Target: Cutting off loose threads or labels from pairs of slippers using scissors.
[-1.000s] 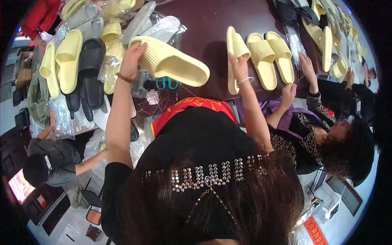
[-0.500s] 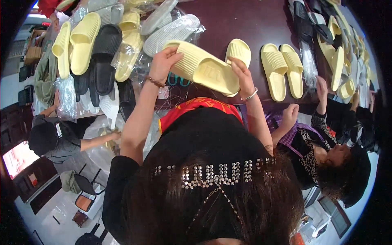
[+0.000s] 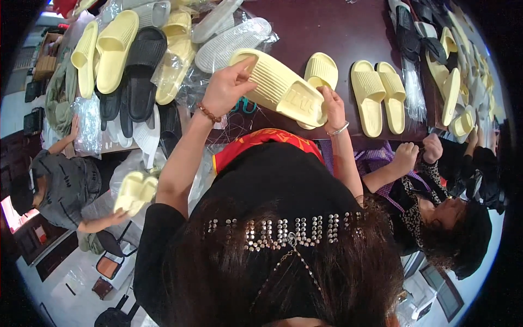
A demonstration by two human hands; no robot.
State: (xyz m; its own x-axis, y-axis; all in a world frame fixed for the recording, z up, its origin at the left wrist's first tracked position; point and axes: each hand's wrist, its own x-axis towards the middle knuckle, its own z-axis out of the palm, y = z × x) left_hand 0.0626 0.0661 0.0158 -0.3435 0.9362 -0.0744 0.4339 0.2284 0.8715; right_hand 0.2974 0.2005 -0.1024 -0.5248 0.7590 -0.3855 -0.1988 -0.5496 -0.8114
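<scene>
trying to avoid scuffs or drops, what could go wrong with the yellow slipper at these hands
The front yellow slipper overlaps the rear yellow slipper, so the two might rub or knock together. It is also close to the near edge of the table; if the right grip loosens, it could drop off. The left grip is near a pale slipper in clear plastic and might catch the wrap.

Right grip (image 3: 334, 110) moved to held slipper (image 3: 275, 84), lower-left yellow pair (image 3: 129, 191) now clearly visible

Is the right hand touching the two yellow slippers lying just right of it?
Apart: the head view shows dark table between the right hand and those yellow slippers.
</scene>
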